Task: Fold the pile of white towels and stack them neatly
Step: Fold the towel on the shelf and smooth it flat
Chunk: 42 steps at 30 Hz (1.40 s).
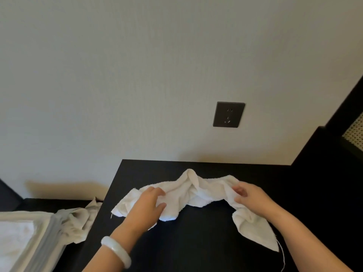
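A crumpled white towel (194, 193) lies stretched across the black table (196, 242), bunched up in the middle with one corner trailing toward the front right. My left hand (149, 203) grips its left part, fingers curled into the cloth. My right hand (249, 195) pinches the towel's right part between thumb and fingers. A stack of folded white towels (21, 238) sits at the lower left, with a loose unfolded towel (82, 218) draped beside it.
The table's back edge meets a pale wall with a dark socket plate (228, 114). Dark furniture with a woven panel (353, 132) rises at the right. A white bangle (115, 252) circles my left wrist. A loose thread hangs from the towel's right corner.
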Motion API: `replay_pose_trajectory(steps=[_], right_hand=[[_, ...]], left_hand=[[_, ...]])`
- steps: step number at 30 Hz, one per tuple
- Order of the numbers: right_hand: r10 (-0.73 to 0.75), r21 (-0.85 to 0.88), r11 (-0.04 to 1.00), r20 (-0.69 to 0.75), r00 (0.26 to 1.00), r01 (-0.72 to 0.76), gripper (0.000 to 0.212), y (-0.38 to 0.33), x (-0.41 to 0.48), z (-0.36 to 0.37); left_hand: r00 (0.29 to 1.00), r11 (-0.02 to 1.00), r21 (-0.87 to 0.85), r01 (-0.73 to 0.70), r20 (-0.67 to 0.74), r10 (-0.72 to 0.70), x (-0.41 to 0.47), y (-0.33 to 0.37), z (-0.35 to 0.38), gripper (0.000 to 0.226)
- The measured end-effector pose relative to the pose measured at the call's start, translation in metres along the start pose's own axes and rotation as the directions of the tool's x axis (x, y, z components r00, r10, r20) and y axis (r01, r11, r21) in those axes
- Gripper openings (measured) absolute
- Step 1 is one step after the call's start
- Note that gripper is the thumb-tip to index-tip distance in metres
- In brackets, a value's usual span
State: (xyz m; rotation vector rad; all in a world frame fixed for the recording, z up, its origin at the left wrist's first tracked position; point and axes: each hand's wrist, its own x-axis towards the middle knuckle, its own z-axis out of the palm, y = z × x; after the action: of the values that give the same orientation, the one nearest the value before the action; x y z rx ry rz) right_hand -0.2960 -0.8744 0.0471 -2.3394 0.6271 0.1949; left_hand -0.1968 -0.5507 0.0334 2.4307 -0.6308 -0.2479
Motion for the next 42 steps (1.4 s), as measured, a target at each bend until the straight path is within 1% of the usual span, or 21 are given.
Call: replay_pose_trajectory(steps=[3,5,8,10,12,16,18,20,22,24,26,28,29,30,31,32,33,35,37,39,42], right_hand=[[0.019,-0.162,0.986,-0.15,0.989,-0.044,0.053,0.014,-0.004,0.002],[-0.002,-0.253,0.966,-0.177,0.984,-0.044,0.061,0.02,-0.008,-0.001],[-0.01,-0.257,0.966,-0.128,0.992,-0.024,0.06,0.025,-0.006,-0.002],[0.038,-0.169,0.984,-0.136,0.99,-0.061,0.056,0.025,-0.003,-0.003],[0.094,-0.111,0.988,-0.12,0.988,-0.108,0.051,0.024,0.001,-0.007],[0.078,-0.154,0.983,-0.115,0.99,-0.095,0.011,0.021,0.007,-0.021],[0.043,-0.179,0.981,-0.154,0.987,-0.07,0.017,0.017,0.01,-0.034],[0.008,-0.005,1.0,-0.23,0.973,-0.01,0.021,0.003,0.01,-0.056],[-0.041,0.148,0.983,-0.382,0.923,0.105,0.027,-0.019,0.005,-0.081],[-0.089,0.186,0.958,-0.534,0.841,0.22,0.03,-0.048,-0.007,-0.102],[-0.114,0.222,0.93,-0.585,0.803,0.294,0.028,-0.073,-0.02,-0.103],[-0.129,0.232,0.933,-0.494,0.86,0.274,0.027,-0.083,-0.026,-0.08],[-0.12,0.219,0.95,-0.406,0.906,0.224,0.025,-0.082,-0.027,-0.06],[-0.092,0.189,0.97,-0.303,0.948,0.155,0.023,-0.079,-0.028,-0.038],[-0.04,0.149,0.986,-0.202,0.978,0.071,0.02,-0.072,-0.027,-0.017],[0.023,0.128,0.992,-0.116,0.993,-0.008,0.016,-0.064,-0.027,0.003],[0.075,0.133,0.989,-0.041,0.996,-0.069,0.013,-0.055,-0.026,0.019],[0.132,0.175,0.974,0.064,0.989,-0.141,0.008,-0.038,-0.028,0.041],[0.142,0.211,0.965,0.094,0.985,-0.159,0.014,-0.027,-0.031,0.052],[0.148,0.233,0.959,0.084,0.985,-0.164,0.011,-0.025,-0.033,0.053],[0.158,0.251,0.952,0.085,0.984,-0.175,0.005,-0.023,-0.035,0.049]], left_hand=[[0.995,0.979,0.19,0.074,-0.08,-0.06,0.007,0.0,0.001,0.035],[0.985,0.949,0.282,0.139,-0.14,-0.103,0.012,0.002,0.001,0.041],[0.965,0.924,0.288,0.251,-0.003,-0.262,0.025,0.007,0.001,0.034],[0.947,0.906,0.326,0.269,0.082,-0.31,0.029,0.014,0.0,0.023],[0.961,0.925,0.283,0.252,0.039,-0.273,0.032,0.019,-0.003,0.02],[0.975,0.982,-0.082,0.173,-0.125,-0.182,0.035,0.039,-0.024,0.018],[0.973,0.975,-0.182,0.129,-0.165,-0.159,0.036,0.056,-0.039,0.023],[0.963,0.965,-0.249,0.083,-0.229,-0.142,0.038,0.073,-0.054,0.025],[0.937,0.956,-0.293,0.008,-0.332,-0.11,0.041,0.092,-0.071,0.025],[0.908,0.955,-0.271,-0.119,-0.418,-0.005,0.041,0.112,-0.083,0.023],[0.896,0.96,-0.179,-0.215,-0.427,0.121,0.038,0.128,-0.081,0.018],[0.935,0.981,-0.013,-0.194,-0.305,0.181,0.035,0.133,-0.058,0.014],[0.97,0.978,0.134,-0.16,-0.163,0.181,0.033,0.132,-0.042,0.013],[0.989,0.948,0.28,-0.148,0.036,0.144,0.028,0.127,-0.025,0.013],[0.972,0.919,0.366,-0.146,0.228,0.063,0.022,0.119,-0.01,0.018],[0.928,0.918,0.374,-0.133,0.373,-0.018,0.015,0.11,0.003,0.024],[0.888,0.935,0.339,-0.106,0.456,-0.065,0.008,0.099,0.013,0.028],[0.892,0.958,0.278,-0.066,0.446,-0.067,-0.002,0.081,0.023,0.034],[0.954,0.978,0.207,-0.017,0.297,-0.046,-0.002,0.066,0.025,0.035],[0.991,0.989,0.144,0.024,0.124,-0.042,0.003,0.056,0.022,0.031],[0.998,0.971,0.233,-0.054,-0.003,0.056,0.017,0.046,0.018,0.03]])
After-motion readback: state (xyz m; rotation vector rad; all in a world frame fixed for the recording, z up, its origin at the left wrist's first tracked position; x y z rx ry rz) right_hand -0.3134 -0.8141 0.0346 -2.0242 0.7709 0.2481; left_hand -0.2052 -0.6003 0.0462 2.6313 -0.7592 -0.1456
